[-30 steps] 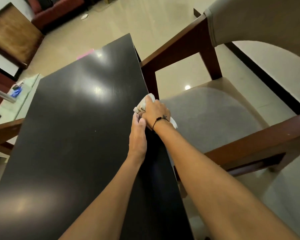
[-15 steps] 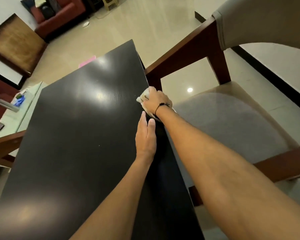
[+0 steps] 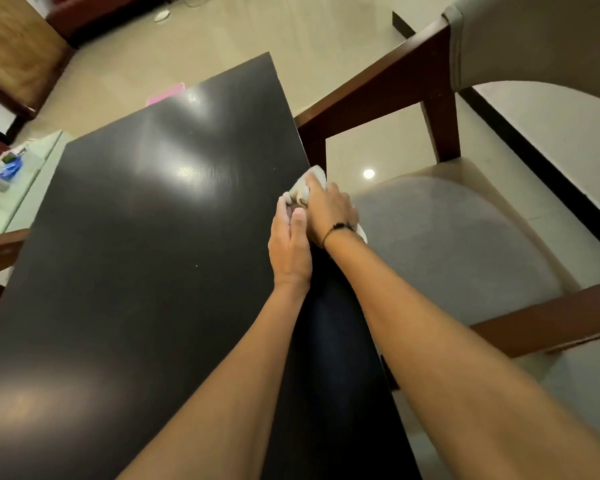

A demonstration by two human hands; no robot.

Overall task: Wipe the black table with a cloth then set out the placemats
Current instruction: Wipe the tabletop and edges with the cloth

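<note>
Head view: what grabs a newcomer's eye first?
The glossy black table fills the left and centre. At its right edge the right hand presses a white cloth, the left hand flat beside it. A wooden armchair with a grey seat stands right.

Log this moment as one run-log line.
step: wiping | right hand: gripping cloth at table right edge | left hand: flat on table, touching right hand | placemats: none on table | chair: right of table
</note>
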